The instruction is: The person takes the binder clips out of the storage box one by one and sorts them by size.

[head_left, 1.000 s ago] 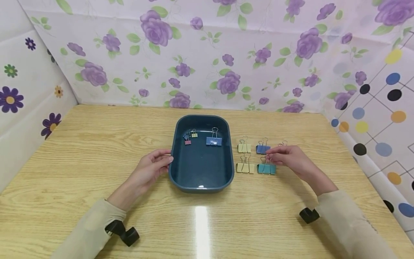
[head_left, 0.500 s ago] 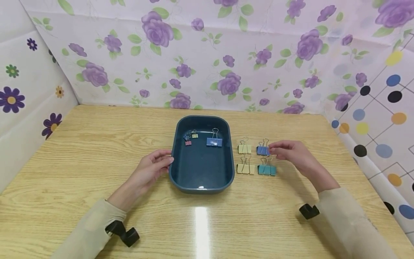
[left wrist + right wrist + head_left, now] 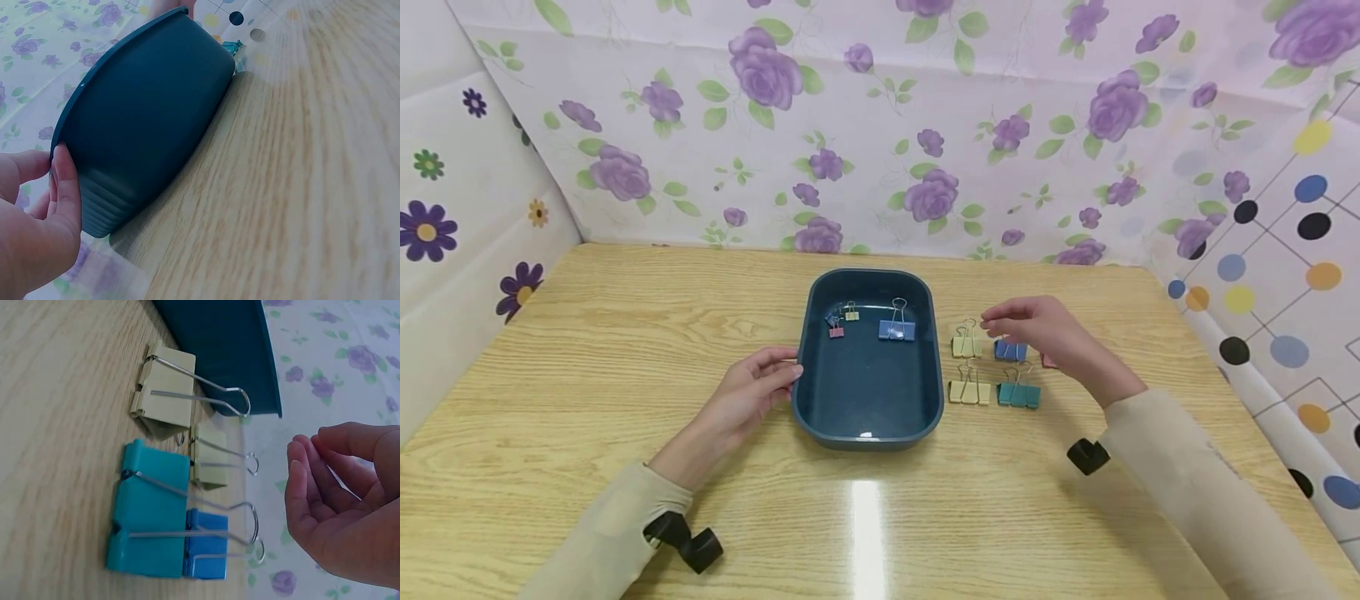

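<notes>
My left hand (image 3: pixel 748 387) pinches the left rim of a dark blue-green plastic tray (image 3: pixel 868 437); in the left wrist view its fingers (image 3: pixel 67 178) lie against the outer wall. My right hand (image 3: pixel 1037 329), fingers bent and nothing visible between them, hovers over a blue binder clip (image 3: pixel 1011 351). Its fingertips are near the back pale yellow binder clip (image 3: pixel 966 346). In front lie another pale yellow binder clip (image 3: pixel 969 392) and a teal binder clip (image 3: pixel 1018 396). A pink binder clip (image 3: pixel 1048 361) is mostly hidden behind the right hand.
Inside the tray, a large blue binder clip (image 3: pixel 897 330) lies at the right. Small yellow (image 3: pixel 852 316), pink (image 3: pixel 837 332) and blue (image 3: pixel 831 319) clips lie at its back left. Floral cloth (image 3: pixel 700 125) hangs behind the wooden table (image 3: pixel 625 350).
My right hand has moved from the teal clip's handles, back and to the left, over the blue clip. The pink clip now shows beside it. My left hand and the tray stay in place.
</notes>
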{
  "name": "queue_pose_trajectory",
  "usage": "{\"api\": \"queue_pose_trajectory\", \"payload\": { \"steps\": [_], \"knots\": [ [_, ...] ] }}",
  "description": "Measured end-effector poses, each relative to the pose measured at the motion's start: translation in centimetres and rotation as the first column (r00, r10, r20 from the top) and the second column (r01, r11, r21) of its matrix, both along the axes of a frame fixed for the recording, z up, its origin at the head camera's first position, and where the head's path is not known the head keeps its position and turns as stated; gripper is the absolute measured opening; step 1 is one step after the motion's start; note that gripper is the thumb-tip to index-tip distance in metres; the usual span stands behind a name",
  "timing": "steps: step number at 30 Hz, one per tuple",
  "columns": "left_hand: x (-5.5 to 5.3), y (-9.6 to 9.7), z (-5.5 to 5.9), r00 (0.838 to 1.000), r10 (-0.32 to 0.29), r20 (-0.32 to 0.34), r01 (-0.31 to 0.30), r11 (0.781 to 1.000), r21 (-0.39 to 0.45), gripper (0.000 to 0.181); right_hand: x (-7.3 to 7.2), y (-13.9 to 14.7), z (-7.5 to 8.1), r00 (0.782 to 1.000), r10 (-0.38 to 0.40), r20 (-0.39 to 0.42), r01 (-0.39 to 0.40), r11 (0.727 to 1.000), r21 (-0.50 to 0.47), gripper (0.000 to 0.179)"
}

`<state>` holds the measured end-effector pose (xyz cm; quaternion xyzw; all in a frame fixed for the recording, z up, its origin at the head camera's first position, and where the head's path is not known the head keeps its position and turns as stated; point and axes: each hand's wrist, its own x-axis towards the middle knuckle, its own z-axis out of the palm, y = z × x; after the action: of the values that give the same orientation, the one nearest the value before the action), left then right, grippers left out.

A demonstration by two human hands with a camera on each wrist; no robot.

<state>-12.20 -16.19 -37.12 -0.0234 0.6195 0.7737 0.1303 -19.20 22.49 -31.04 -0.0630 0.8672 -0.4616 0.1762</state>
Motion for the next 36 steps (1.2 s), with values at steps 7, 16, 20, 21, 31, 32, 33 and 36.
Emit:
{"api": "queue_pose_trajectory", "payload": {
  "steps": [7, 16, 20, 21, 31, 32, 33, 36],
  "knots": [
    [0.0, -0.1, -0.1, 1.000, 0.001, 0.005, -0.001, 1.000, -0.002, 0.031, -1.6, -3.1, 0.4, 0.999, 0.036, -0.035, -0.037, 0.999, -0.031, 0.030],
    [0.1, 0.0, 0.0, 1.000, 0.007, 0.005, -0.007, 1.000, 0.006, 0.029, -3.4, -5.9, 0.9, 0.998, 0.012, -0.055, -0.014, 0.999, -0.040, 0.029],
    [0.1, 0.0, 0.2, 1.000, 0.007, 0.015, -0.007, 1.000, -0.005, 0.033, -4.0, -6.5, 0.8, 0.998, 0.001, -0.067, -0.005, 0.998, -0.062, 0.029],
    [0.1, 0.0, 0.2, 1.000, 0.005, 0.017, -0.005, 1.000, -0.009, 0.035, -4.1, -6.7, 0.9, 0.997, 0.000, -0.071, -0.005, 0.998, -0.066, 0.029],
    [0.2, -0.1, 0.2, 1.000, 0.000, 0.007, 0.000, 1.000, -0.015, 0.038, -4.9, -9.8, 1.4, 0.987, 0.028, -0.156, -0.023, 0.999, 0.038, 0.024],
    [0.2, 0.0, 0.1, 1.000, -0.001, 0.005, 0.001, 1.000, -0.011, 0.038, -4.9, -10.1, 1.5, 0.986, 0.032, -0.162, -0.023, 0.998, 0.056, 0.024],
    [0.2, 0.0, 0.1, 1.000, -0.002, 0.002, 0.002, 1.000, -0.009, 0.037, -4.9, -10.4, 1.5, 0.985, 0.035, -0.170, -0.023, 0.997, 0.076, 0.024],
    [0.1, 0.0, -0.1, 1.000, -0.002, 0.000, 0.002, 1.000, -0.009, 0.036, -4.9, -11.4, 1.6, 0.982, 0.044, -0.183, -0.021, 0.992, 0.125, 0.023]
  ]
}}
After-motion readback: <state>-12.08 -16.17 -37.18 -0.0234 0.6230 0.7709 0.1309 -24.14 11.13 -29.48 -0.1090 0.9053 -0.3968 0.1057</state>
